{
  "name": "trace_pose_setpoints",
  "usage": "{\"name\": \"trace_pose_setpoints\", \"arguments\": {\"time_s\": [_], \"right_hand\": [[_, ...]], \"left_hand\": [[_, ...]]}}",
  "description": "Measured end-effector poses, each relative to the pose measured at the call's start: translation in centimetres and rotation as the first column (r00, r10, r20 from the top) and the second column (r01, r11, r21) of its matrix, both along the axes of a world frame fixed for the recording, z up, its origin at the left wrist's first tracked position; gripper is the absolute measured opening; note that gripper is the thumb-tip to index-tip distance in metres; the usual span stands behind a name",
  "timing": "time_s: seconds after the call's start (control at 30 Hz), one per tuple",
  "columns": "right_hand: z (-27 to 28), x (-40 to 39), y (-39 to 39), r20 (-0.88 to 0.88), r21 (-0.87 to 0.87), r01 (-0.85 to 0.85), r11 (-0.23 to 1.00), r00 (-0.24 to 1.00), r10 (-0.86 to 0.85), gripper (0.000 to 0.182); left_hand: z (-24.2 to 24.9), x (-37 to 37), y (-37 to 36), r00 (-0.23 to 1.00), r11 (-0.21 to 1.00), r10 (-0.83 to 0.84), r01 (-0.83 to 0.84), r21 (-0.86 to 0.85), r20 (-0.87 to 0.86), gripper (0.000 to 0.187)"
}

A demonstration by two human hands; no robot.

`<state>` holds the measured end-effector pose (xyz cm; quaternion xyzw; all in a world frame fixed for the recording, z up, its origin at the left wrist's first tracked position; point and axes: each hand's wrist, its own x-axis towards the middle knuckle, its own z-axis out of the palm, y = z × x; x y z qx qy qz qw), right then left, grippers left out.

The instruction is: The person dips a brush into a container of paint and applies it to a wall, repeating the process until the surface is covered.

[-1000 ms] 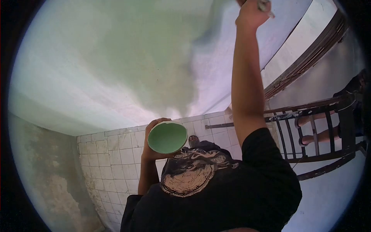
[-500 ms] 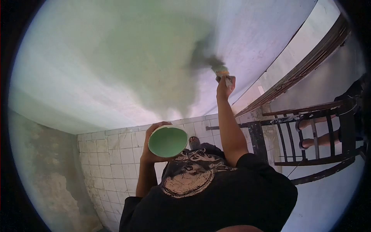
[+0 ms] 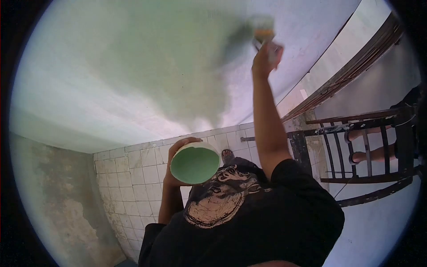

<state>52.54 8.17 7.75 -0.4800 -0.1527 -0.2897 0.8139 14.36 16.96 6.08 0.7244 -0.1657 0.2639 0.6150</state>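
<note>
My right hand (image 3: 267, 58) is raised at the wall, closed around the handle of a paintbrush (image 3: 263, 33). Its bristles point up at the pale wall (image 3: 302, 49), right of a broad green painted patch (image 3: 178, 66); hand and brush are blurred by motion. Low in front of my chest, my left hand (image 3: 173, 153) grips the side of a bowl-like container (image 3: 195, 164) with light green paint inside. The container tilts a little, its mouth facing me. Most of the left fingers are hidden behind it.
White floor tiles (image 3: 138, 173) lie below, and my foot (image 3: 227, 155) stands near the wall. A worn, stained wall (image 3: 58, 196) is at left. At right are a dark slatted wooden frame (image 3: 369, 178), a door frame (image 3: 351, 66) and another person's legs (image 3: 373, 155).
My right hand has moved up the wall with the paintbrush, and my arm is stretched further. The left hand and the paint container stay nearly where they were.
</note>
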Motion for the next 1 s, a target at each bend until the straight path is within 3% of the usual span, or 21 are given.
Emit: {"name": "trace_pose_setpoints", "arguments": {"time_s": [0.07, 0.1, 0.2, 0.27, 0.33, 0.43, 0.47, 0.5, 0.57, 0.63, 0.67, 0.73, 0.8, 0.83, 0.87, 0.9, 0.93, 0.97, 1.0], "right_hand": [[-7.4, -0.3, 0.5, -0.075, -0.088, 0.041, 0.995, 0.996, -0.048, 0.018], [-7.5, -2.4, 0.2, -0.152, 0.094, -0.102, 0.99, 0.982, 0.116, 0.015], [-12.7, -3.3, -1.6, -0.27, 0.04, -0.092, 0.995, 0.958, 0.099, 0.014], [-12.8, -4.0, -2.2, -0.251, 0.072, -0.082, 0.994, 0.963, 0.098, 0.014], [-11.8, -4.0, -1.9, -0.427, 0.091, -0.049, 0.995, 0.901, 0.083, 0.015], [-3.8, -1.9, -0.1, -0.366, 0.089, 0.078, 0.993, 0.93, -0.04, 0.017], [0.1, -1.5, 0.3, -0.293, 0.273, -0.001, 0.962, 0.953, 0.084, 0.016], [3.5, -0.7, 0.3, -0.312, 0.166, 0.062, 0.984, 0.95, -0.007, 0.016], [12.5, -2.2, 0.3, -0.088, 0.414, -0.049, 0.909, 0.992, 0.093, 0.014], [17.4, -0.8, -0.1, 0.083, 0.398, -0.053, 0.916, 0.996, 0.021, 0.012], [19.1, -0.3, -0.2, 0.145, 0.434, -0.106, 0.895, 0.988, 0.047, 0.022], [20.0, -0.5, -0.9, 0.233, 0.374, -0.14, 0.917, 0.971, 0.054, 0.018], [15.8, 0.2, -1.1, 0.252, 0.195, 0.018, 0.981, 0.965, -0.068, 0.014], [11.8, -0.1, -1.2, 0.212, -0.1, 0.267, 0.959, 0.947, -0.242, 0.016], [6.5, 1.3, -0.5, 0.3, -0.16, 0.422, 0.892, 0.882, -0.363, 0.019], [3.6, -1.8, -0.7, 0.058, -0.32, 0.303, 0.898, 0.952, -0.301, 0.02], [1.0, -4.1, -0.5, -0.063, -0.115, 0.074, 0.991, 0.995, -0.081, 0.02], [-5.2, -2.9, -0.8, -0.034, -0.233, 0.086, 0.969, 0.995, -0.096, 0.02], [-8.2, -4.2, -1.2, -0.137, -0.137, -0.018, 0.99, 0.991, -0.001, 0.017]], "left_hand": [[0.0, 0.1, -0.1, 1.0, 0.999, -0.003, 0.003, -0.05, 0.003, 0.105], [-0.3, 0.1, -0.1, 1.0, 0.999, 0.002, -0.003, -0.049, -0.009, 0.105], [0.2, 0.0, -0.2, 0.999, 1.0, 0.024, -0.024, -0.019, 0.021, 0.104], [0.0, -0.1, -0.1, 1.0, 1.0, 0.017, -0.016, -0.018, 0.026, 0.104], [0.2, 0.2, -0.2, 0.999, 1.0, 0.0, 0.001, -0.025, 0.036, 0.104], [1.3, 0.1, -0.6, 1.0, 1.0, 0.004, -0.005, -0.012, -0.018, 0.105], [1.2, 0.1, -0.6, 1.0, 1.0, 0.005, -0.005, -0.008, -0.015, 0.105], [1.0, 0.2, -0.6, 1.0, 1.0, -0.004, 0.004, -0.028, -0.001, 0.106], [0.4, 0.4, -0.5, 1.0, 0.998, -0.017, 0.018, -0.057, 0.011, 0.106], [0.0, 0.3, -0.7, 0.999, 0.989, -0.048, 0.05, -0.138, 0.022, 0.106], [-0.1, 0.0, -0.9, 0.998, 0.984, -0.056, 0.058, -0.168, 0.019, 0.106], [0.5, 0.3, -1.0, 0.999, 0.993, -0.053, 0.053, -0.105, 0.007, 0.105], [0.5, 0.3, -1.0, 0.998, 0.994, -0.055, 0.057, -0.09, 0.024, 0.103], [-0.5, 0.2, -1.0, 0.996, 0.979, -0.09, 0.093, -0.18, 0.024, 0.103], [0.1, 0.1, -1.1, 0.997, 0.984, -0.074, 0.075, -0.159, 0.013, 0.104], [0.7, 0.0, -1.2, 0.998, 0.989, -0.058, 0.058, -0.138, 0.003, 0.105], [0.2, -0.2, -1.1, 0.998, 0.986, -0.065, 0.062, -0.155, -0.014, 0.104], [-0.4, -0.3, -1.1, 0.997, 0.983, -0.072, 0.066, -0.173, -0.03, 0.103], [0.6, -0.5, -1.2, 0.999, 0.996, -0.013, 0.009, -0.093, -0.037, 0.102]]}}
